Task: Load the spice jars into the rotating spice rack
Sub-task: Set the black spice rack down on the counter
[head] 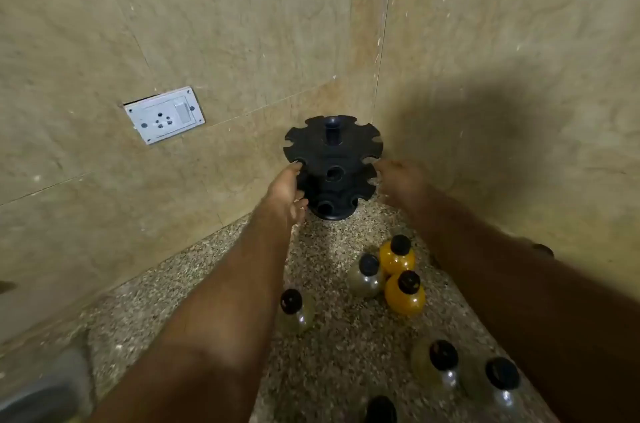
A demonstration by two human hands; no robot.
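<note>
A black rotating spice rack (pixel 333 162) with notched tiers stands in the counter's back corner, and no jars sit in it. My left hand (pixel 285 192) grips its left side and my right hand (pixel 401 180) presses against its right side. Several round spice jars with black caps stand on the counter between my arms: two filled with yellow powder (pixel 396 256) (pixel 405 294), a pale one (pixel 367 278) beside them, another pale one (pixel 294 310) near my left forearm, and more pale ones (pixel 440 367) near the front right.
The speckled granite counter (pixel 332 363) narrows into a corner between two beige tiled walls. A white wall socket (pixel 164 116) sits on the left wall. A blurred grey object (pixel 45 388) lies at the bottom left.
</note>
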